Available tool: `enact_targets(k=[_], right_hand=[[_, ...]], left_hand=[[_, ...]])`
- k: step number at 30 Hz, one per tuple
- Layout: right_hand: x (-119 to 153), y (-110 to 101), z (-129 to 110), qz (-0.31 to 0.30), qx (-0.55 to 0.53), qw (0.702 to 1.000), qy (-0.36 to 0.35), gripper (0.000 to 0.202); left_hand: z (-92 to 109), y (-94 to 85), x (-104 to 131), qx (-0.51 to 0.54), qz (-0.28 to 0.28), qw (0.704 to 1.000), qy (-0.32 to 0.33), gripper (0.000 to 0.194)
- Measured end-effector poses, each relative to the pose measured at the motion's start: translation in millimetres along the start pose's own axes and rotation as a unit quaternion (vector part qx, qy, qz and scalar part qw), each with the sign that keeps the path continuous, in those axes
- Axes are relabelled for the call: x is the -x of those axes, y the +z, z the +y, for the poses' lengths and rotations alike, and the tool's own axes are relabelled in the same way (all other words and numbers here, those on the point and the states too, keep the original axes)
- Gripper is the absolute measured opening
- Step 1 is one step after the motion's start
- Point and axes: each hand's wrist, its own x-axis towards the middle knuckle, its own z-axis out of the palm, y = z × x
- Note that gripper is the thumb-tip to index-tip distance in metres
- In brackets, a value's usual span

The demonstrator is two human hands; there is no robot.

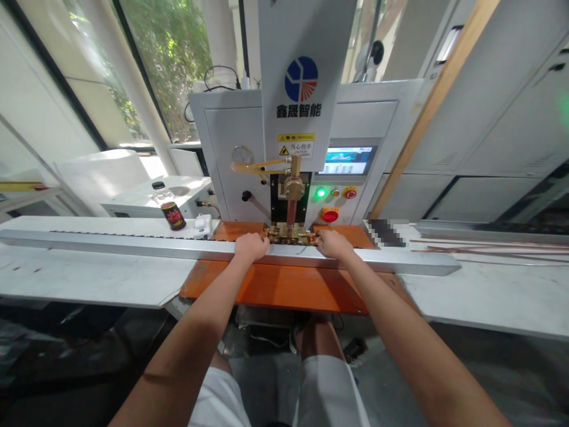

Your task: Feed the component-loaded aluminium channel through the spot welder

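- Bottle (169,207), 1: standing on the left part of the white counter (98,276), behind the bar; wearing a dark cap; showing clear walls above and a black-and-red label below. The label is hiding the lower contents, so the fill cannot be told.
- White object (203,225), 1: lying just beside the bottle, to its right.
- Metal bar (284,255), 1, long, silver: spanning the counter from the left and crossing the orange board (284,289) under the machine head; carrying a row of small dark points along its far edge at left.
- Left hand (251,246): curling its fingers at the bar, just left of the brass fixture (284,232); its exact grip is not showing.
- Right hand (334,244): bending its fingers just right of the fixture, near the bar; whether it is gripping anything cannot be told.
- Machine (231,148), 1, grey housing: holding a screen (347,160) and a glowing green button (320,193); its brass head (293,190) is pointing down at the fixture, between the hands.
- Copper-coloured rods (498,252), several: lying on the counter at right.
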Motion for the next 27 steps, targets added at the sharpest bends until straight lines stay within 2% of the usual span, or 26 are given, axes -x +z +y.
enact_targets(k=[7,12,18,22,27], right_hand=[[-2.0,3.5,6.0,0.022,-0.042,0.998,-0.029,0.04],[-9.1,2.5,9.4,0.037,-0.128,0.99,-0.039,0.04],[-20.2,2.0,-4.2,0.052,-0.142,0.986,-0.063,0.035],[-22.6,7.2,-15.4,0.029,-0.145,0.988,-0.045,0.034],[-20.6,12.0,-16.3,0.01,-0.16,0.986,-0.044,0.036]], left_hand=[[-1.2,-2.2,-0.6,-0.003,-0.026,1.0,-0.003,0.058],[-1.4,-3.9,0.6,-0.005,-0.036,0.999,-0.009,0.057],[-1.5,-5.3,2.3,-0.006,-0.035,0.999,0.0,0.055],[-0.9,-7.3,4.4,-0.007,-0.04,0.999,0.005,0.054],[-0.3,-7.1,5.1,-0.003,-0.043,0.999,0.0,0.055]])
